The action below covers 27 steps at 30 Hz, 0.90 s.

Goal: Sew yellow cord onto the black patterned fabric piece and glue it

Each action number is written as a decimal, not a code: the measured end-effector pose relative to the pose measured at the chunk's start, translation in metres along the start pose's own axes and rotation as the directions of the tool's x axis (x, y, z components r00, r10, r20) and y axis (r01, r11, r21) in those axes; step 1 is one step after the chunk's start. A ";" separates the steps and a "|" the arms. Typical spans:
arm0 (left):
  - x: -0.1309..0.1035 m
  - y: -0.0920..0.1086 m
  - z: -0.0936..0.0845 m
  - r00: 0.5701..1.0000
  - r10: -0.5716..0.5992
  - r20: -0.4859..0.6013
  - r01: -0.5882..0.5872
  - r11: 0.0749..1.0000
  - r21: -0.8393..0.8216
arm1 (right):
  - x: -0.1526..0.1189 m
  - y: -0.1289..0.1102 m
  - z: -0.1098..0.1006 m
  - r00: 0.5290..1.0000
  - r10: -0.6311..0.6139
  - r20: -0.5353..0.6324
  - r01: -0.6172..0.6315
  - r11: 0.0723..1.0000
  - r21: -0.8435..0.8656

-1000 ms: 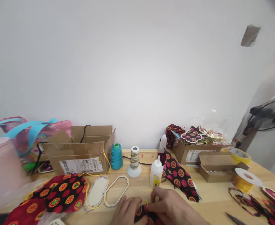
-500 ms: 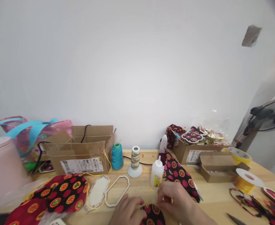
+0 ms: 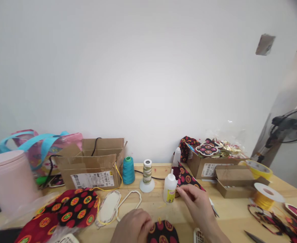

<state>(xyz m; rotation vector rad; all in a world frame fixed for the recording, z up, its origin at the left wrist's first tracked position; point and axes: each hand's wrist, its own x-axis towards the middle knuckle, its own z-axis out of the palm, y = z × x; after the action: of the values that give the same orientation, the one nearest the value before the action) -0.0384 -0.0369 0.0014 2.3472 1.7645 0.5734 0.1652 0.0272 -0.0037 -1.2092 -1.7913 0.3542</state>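
A black, rounded fabric-covered piece (image 3: 163, 232) with red and orange motifs lies at the front edge of view, a small yellow loop at its top. My left hand (image 3: 133, 225) is closed at its left edge, thumb and curled fingers against it. To the right, my right hand (image 3: 197, 207) is raised with thumb and fingertips pinched together beside the white glue bottle (image 3: 170, 187). Whatever is in that pinch is too small to make out. Below the right hand lies a pale cut-out frame (image 3: 198, 235), partly covered by the wrist.
Thread spools, one teal (image 3: 128, 170) and one beige (image 3: 147, 175), stand behind the hands. Patterned fabric rounds (image 3: 79, 207) and pale frames (image 3: 109, 206) lie left. Cardboard boxes (image 3: 92, 179), a yellow cord spool (image 3: 263, 201) and a pointed metal blade (image 3: 253, 237) are around.
My right hand has moved up and away from the fabric-covered piece to beside the glue bottle. My left hand stays at the piece, fingers more curled. The view has shifted slightly.
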 end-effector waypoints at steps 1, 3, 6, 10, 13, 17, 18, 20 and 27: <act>0.003 0.005 -0.004 0.999 -0.041 -0.005 0.041 0.999 -0.003 | -0.001 0.000 0.002 1.000 -0.004 -0.005 0.004 1.000 -0.030; 0.013 0.014 -0.009 0.995 -0.100 -0.004 0.100 0.995 0.020 | -0.003 0.001 0.007 1.000 -0.016 -0.022 0.014 0.997 -0.069; 0.032 0.018 -0.002 0.991 -0.132 -0.011 0.132 0.991 0.002 | -0.005 0.004 0.012 0.999 -0.033 -0.040 0.031 0.998 -0.049; 0.050 0.007 0.016 0.991 -0.136 0.013 0.136 0.988 -0.079 | -0.004 0.008 0.015 0.998 -0.038 -0.050 0.038 0.999 -0.002; 0.052 0.001 0.023 0.995 -0.101 0.010 0.101 0.988 -0.119 | -0.005 0.007 0.015 0.996 -0.077 -0.053 0.077 0.997 0.003; 0.050 0.002 0.021 0.999 -0.034 0.023 0.036 0.991 -0.127 | -0.008 -0.003 0.014 0.982 -0.179 -0.055 0.178 0.984 -0.028; 0.050 0.002 0.020 0.999 -0.028 0.027 0.031 0.991 -0.128 | -0.009 -0.005 0.013 0.976 -0.210 -0.047 0.209 0.977 -0.031; 0.048 0.002 0.015 0.999 -0.035 0.026 0.038 0.990 -0.134 | -0.011 -0.010 0.011 0.965 -0.260 -0.027 0.259 0.965 -0.027; 0.023 -0.001 0.000 0.980 -0.175 0.091 0.198 0.886 -0.419 | -0.018 -0.015 0.018 0.964 -0.231 0.134 0.231 0.973 0.016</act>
<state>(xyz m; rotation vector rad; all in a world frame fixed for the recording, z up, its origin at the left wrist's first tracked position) -0.0339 -0.0146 0.0063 1.8569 1.6177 0.7707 0.1432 0.0093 -0.0126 -0.9816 -2.0253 0.3065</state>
